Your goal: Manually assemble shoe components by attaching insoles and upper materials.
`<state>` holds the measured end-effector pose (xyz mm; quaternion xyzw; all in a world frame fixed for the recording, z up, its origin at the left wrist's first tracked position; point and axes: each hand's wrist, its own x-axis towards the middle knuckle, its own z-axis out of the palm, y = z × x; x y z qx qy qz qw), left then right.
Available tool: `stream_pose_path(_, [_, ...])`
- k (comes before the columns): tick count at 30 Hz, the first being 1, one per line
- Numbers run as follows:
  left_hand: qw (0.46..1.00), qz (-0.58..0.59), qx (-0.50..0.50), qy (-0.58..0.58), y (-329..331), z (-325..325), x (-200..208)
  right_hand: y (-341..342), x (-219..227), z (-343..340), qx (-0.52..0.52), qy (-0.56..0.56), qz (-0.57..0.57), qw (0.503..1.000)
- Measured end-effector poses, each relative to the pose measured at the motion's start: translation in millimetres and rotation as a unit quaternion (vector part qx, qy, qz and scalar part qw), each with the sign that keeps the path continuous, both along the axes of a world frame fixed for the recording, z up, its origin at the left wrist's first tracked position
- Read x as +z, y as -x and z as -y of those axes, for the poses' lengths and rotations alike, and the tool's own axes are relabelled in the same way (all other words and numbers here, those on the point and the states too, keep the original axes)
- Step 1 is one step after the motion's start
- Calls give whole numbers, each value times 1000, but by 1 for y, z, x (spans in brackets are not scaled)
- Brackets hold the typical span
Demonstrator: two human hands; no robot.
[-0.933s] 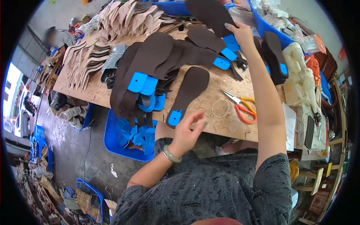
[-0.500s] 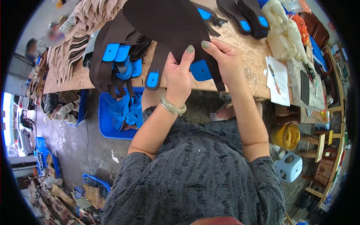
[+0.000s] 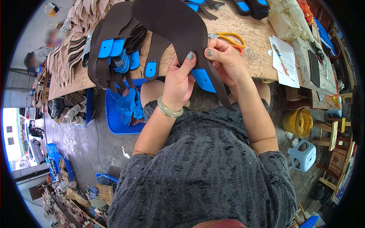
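Note:
Over the near edge of the table, both hands hold a dark brown insole piece (image 3: 173, 24) with a blue heel patch (image 3: 205, 80) on its underside. My left hand (image 3: 179, 81), with a pale bangle at the wrist, grips it with the thumb on top. My right hand (image 3: 227, 62) pinches its right edge between thumb and fingers. A narrow brown tail (image 3: 225, 98) of the piece hangs below the hands. Just beyond my right hand lie cutters (image 3: 232, 38) with yellow and orange handles. Another brown insole with a blue heel (image 3: 151, 69) lies left of my left hand.
Left on the wooden table (image 3: 243, 72) is a pile of brown insoles (image 3: 114, 28), beside stacked beige pieces (image 3: 64, 62). A blue bin (image 3: 114, 123) of blue scraps stands below. At right are papers (image 3: 283, 62), a yellow bucket (image 3: 298, 122) and a pale blue stool (image 3: 303, 155).
The held piece has shifted, and its tail and blue patch now hang lower and more slanted. My right fingers have curled in more. The coloured-handled cutters now show beyond my right hand.

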<state>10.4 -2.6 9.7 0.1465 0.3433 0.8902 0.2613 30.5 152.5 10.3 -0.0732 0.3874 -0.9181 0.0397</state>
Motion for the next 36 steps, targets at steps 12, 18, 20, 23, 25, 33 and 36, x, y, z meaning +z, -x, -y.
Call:
stream_pose_path(12, [889, -304, 257, 227, -15, -4, -5, -34, 20, 14, -368, -505, -147, 767])
stream_pose_path(18, [853, -370, 240, 280, -13, 2, -1, -35, 17, 2, -286, -496, -123, 811])
stream_pose_path(20, [877, -326, 179, 303, -7, 5, 2, -34, 21, 0, -253, -522, -90, 810])
stream_pose_path(23, [892, -302, 136, 308, 0, 10, 9, -30, 14, 0, -264, -524, -99, 803])
stream_pose_path(25, [901, -286, 145, 292, -2, 8, 8, -27, 12, -3, -253, -512, -97, 815])
stream_pose_path(33, [810, -388, 310, 311, -15, -11, -11, -25, 7, 14, -376, -451, -66, 807])
stream_pose_path(36, [743, -471, 306, 365, -14, -7, -11, -26, 7, 16, -416, -474, -98, 770])
